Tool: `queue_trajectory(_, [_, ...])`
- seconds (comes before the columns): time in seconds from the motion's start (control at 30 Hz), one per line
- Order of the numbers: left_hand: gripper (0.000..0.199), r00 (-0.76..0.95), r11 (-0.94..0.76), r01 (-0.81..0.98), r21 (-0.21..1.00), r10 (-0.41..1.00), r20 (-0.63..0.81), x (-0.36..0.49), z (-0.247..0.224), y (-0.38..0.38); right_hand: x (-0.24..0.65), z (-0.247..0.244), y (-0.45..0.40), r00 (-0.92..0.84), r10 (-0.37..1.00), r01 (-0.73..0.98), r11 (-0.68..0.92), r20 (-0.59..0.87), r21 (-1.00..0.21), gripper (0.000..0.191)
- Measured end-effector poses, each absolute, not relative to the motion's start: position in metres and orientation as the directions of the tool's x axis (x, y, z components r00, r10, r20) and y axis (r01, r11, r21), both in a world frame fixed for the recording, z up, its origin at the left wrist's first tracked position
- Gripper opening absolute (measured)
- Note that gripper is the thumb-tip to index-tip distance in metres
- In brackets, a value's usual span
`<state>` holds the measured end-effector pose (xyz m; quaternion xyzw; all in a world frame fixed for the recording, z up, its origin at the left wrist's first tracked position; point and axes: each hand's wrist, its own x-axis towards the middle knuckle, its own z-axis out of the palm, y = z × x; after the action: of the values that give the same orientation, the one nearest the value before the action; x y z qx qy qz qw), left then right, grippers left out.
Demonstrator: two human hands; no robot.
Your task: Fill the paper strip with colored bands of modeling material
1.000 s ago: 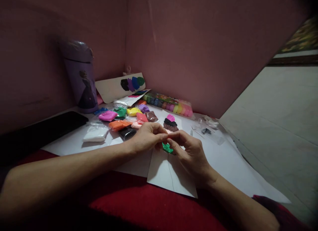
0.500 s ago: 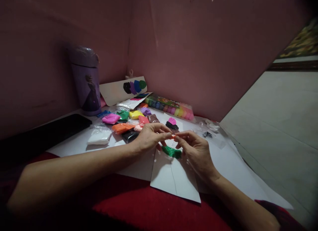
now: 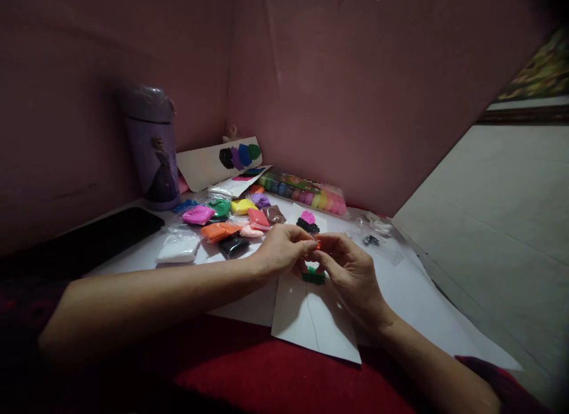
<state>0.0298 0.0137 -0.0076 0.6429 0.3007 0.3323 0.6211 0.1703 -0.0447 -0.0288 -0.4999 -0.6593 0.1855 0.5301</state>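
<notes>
My left hand [image 3: 284, 250] and my right hand [image 3: 353, 268] meet above a white card [image 3: 311, 325]. Between their fingertips is a small orange piece of clay [image 3: 317, 244], pinched from both sides. Below the fingers, green clay [image 3: 313, 276] lies on the card, partly covered by my left hand. A pencil-like line runs down the card from it. Beyond the fingertips, pink clay [image 3: 307, 217] and black clay [image 3: 308, 226] sit at the card's far end.
Packets of coloured clay, such as the orange packet [image 3: 220, 231], lie left of my hands. Farther back are a purple tumbler [image 3: 153, 150], cards with clay patches [image 3: 213, 162] and a long clear pack [image 3: 302, 191]. A dark flat object [image 3: 115, 230] is at left, plastic scraps [image 3: 373, 227] at right.
My left hand has shifted right and slightly down, covering more of the green clay. The orange piece has moved a little to the right between the fingertips.
</notes>
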Motion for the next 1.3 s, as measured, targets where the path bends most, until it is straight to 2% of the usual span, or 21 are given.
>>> queue_trajectory(0.17, [0.007,0.589,-0.02,-0.059,0.998,0.806,0.051,0.034,-0.019,0.018,0.175,-0.032,-0.042,0.021,0.889,0.515,0.383,0.458,-0.767,0.011])
queue_trajectory(0.3, [0.008,0.547,-0.093,-0.121,0.988,0.825,0.145,0.031,-0.024,0.015,0.175,-0.033,-0.042,0.01,0.872,0.473,0.427,0.489,-0.771,0.008])
queue_trajectory(0.4, [0.006,0.489,-0.125,-0.199,0.972,0.847,0.209,0.029,-0.024,0.013,0.174,-0.031,-0.043,0.069,0.843,0.473,0.444,0.534,-0.761,0.007])
queue_trajectory(0.57, [0.005,0.373,-0.129,-0.238,0.963,0.903,0.213,0.024,-0.023,0.014,0.177,-0.026,-0.039,0.213,0.822,0.402,0.418,0.527,-0.815,0.009])
queue_trajectory(0.7, [0.012,0.41,-0.123,-0.248,0.961,0.885,0.22,0.022,-0.025,0.014,0.178,-0.026,-0.035,0.216,0.865,0.342,0.368,0.453,-0.865,0.012])
queue_trajectory(0.83, [0.02,0.495,-0.084,-0.252,0.964,0.845,0.203,0.022,-0.026,0.011,0.174,-0.028,-0.038,0.085,0.912,0.282,0.364,0.401,-0.888,0.016])
queue_trajectory(0.93, [0.02,0.564,-0.058,-0.195,0.979,0.81,0.16,0.022,-0.026,0.01,0.172,-0.029,-0.043,-0.001,0.896,0.328,0.42,0.444,-0.846,0.016])
queue_trajectory(1.1, [0.018,0.543,-0.083,-0.167,0.982,0.824,0.162,0.022,-0.024,0.009,0.171,-0.029,-0.046,-0.021,0.838,0.542,0.467,0.545,-0.698,0.021])
queue_trajectory(1.23, [0.016,0.569,-0.069,-0.138,0.988,0.811,0.136,0.02,-0.023,0.007,0.174,-0.028,-0.045,-0.1,0.801,0.6,0.522,0.59,-0.606,0.01])
queue_trajectory(1.3, [0.016,0.586,-0.06,-0.147,0.987,0.799,0.136,0.02,-0.024,0.007,0.176,-0.029,-0.045,-0.135,0.794,0.598,0.542,0.593,-0.59,0.011])
